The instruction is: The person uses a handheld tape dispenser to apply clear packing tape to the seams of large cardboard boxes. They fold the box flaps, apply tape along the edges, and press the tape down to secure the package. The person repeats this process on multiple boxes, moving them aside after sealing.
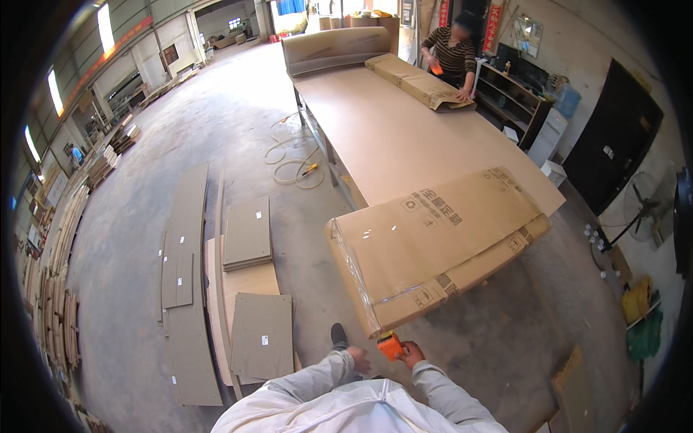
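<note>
- Orange handheld tape dispenser: your right hand grips it, presumably steadying it beside the near brown oblong cardboard box.
- Your left hand: finger spread unclear.

Carton, 4 o'clock: matt brown cardboard; glossy clear tape at its 8 o'clock end. Tape dispenser, 5 o'clock: smooth orange plastic. Desk, 1 o'clock: smooth, matt tan board. Panels, 8 o'clock: matt, wood-like. Floor, 11 o'clock: concrete, glossy in glare. Sleeves, 6 o'clock: creased cloth.
</note>
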`<state>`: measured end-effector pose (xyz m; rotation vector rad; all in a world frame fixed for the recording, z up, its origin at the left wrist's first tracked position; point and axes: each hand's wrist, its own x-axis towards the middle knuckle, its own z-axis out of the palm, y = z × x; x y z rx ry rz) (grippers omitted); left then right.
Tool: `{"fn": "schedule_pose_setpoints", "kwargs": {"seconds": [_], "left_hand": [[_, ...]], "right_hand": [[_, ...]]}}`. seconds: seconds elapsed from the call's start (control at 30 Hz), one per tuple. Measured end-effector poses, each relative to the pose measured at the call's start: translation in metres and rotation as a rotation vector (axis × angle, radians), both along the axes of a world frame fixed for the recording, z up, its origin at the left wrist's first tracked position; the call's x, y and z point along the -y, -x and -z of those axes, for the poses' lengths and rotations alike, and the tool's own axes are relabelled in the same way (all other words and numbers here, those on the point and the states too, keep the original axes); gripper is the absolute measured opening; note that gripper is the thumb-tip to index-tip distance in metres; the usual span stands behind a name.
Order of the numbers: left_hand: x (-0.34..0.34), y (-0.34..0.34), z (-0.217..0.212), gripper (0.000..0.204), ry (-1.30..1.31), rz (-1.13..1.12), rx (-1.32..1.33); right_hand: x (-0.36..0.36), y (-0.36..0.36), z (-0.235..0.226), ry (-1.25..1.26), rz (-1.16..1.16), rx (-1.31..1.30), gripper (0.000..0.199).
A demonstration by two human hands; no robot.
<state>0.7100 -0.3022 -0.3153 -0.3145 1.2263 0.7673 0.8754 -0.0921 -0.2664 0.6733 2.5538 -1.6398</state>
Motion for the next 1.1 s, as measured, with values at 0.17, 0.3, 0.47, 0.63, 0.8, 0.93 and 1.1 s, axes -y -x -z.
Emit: {"fn": "schedule_pose_setpoints", "kwargs": {"seconds": [0.17, 0.3, 0.47, 0.63, 0.8, 0.93, 1.1], "left_hand": [[-0.028, -0.064, 0.036, 0.055, -0.712, -0.138, -0.246], [-0.064, -0.064, 0.047, 0.051, -0.350, -0.646, 0.538], [-0.084, -0.057, 0.071, 0.051, -0.694, -0.525, 0.760], [-0.080, 0.005, 0.074, 0.053, -0.522, -0.373, 0.350], [-0.091, 0.147, 0.094, 0.055, -0.237, -0.097, -0.325], [-0.096, 0.298, 0.111, 0.057, 0.037, 0.000, -0.731], [-0.090, 0.470, 0.051, 0.050, -0.022, -0.522, -0.884]], "right_hand": [[0.002, 0.004, 0.011, -0.266, -0.081, 0.094, 0.051], [-0.009, 0.005, 0.002, -0.250, 0.007, 0.043, 0.056], [-0.020, 0.023, -0.031, -0.362, -0.101, 0.066, 0.061], [-0.023, 0.049, -0.030, -0.421, -0.224, 0.284, 0.044], [-0.035, 0.069, -0.022, -0.388, -0.170, 0.255, 0.036], [-0.046, 0.018, -0.082, -0.346, -0.015, 0.544, 0.029], [-0.055, -0.031, -0.151, -0.088, 0.419, 0.419, 0.020]]}}
